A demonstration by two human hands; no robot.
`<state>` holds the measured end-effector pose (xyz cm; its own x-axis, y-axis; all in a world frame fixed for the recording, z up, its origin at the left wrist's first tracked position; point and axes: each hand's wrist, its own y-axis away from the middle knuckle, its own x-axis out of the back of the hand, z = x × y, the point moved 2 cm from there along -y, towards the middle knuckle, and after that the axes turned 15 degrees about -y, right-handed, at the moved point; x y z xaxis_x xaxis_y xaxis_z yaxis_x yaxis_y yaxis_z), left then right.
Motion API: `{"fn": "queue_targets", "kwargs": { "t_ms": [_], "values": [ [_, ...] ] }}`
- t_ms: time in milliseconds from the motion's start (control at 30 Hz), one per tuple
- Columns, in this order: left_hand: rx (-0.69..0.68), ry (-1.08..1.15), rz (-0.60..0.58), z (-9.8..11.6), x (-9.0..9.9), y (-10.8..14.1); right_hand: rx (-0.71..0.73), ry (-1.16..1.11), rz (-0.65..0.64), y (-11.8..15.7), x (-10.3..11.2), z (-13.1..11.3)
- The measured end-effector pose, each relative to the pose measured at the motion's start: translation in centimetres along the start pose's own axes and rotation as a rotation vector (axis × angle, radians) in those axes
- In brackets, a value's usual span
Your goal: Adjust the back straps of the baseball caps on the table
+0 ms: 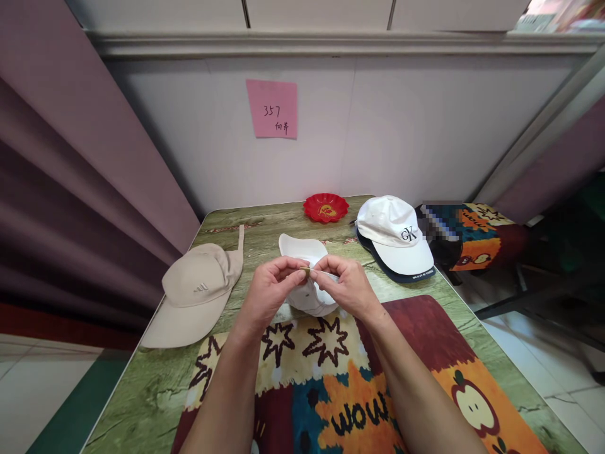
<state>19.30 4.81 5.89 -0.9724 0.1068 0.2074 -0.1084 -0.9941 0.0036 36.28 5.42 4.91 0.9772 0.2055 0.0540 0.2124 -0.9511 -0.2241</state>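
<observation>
A white cap (312,304) lies in front of me at the middle of the table, partly covered by my hands. My left hand (276,287) is closed in a pinch at the cap's back strap, by a small gold-coloured piece (306,270) that looks like a buckle. From the other side, my right hand (348,282) pinches the strap, its fingertips close to the left ones. The exact fit of strap and buckle is too small to make out. To the left sits a beige cap (196,284) with its strap end sticking up.
A white cap with black letters (390,221) rests on a dark cap (378,252) at the right. A red scalloped dish (326,214) stands near the wall. A patterned mat (307,378) covers the table's front, and a pink note (272,108) is stuck to the wall.
</observation>
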Motion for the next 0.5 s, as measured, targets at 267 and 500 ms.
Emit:
{"fn": "queue_targets", "kwargs": {
  "t_ms": [267,500],
  "values": [
    [0.03,0.034,0.032,-0.6,1.5,-0.3,-0.083,-0.054,-0.042,-0.2,1.5,0.8],
    [0.064,0.054,-0.044,-0.7,1.0,-0.4,-0.055,-0.015,-0.006,-0.2,1.2,0.4]
  ]
}}
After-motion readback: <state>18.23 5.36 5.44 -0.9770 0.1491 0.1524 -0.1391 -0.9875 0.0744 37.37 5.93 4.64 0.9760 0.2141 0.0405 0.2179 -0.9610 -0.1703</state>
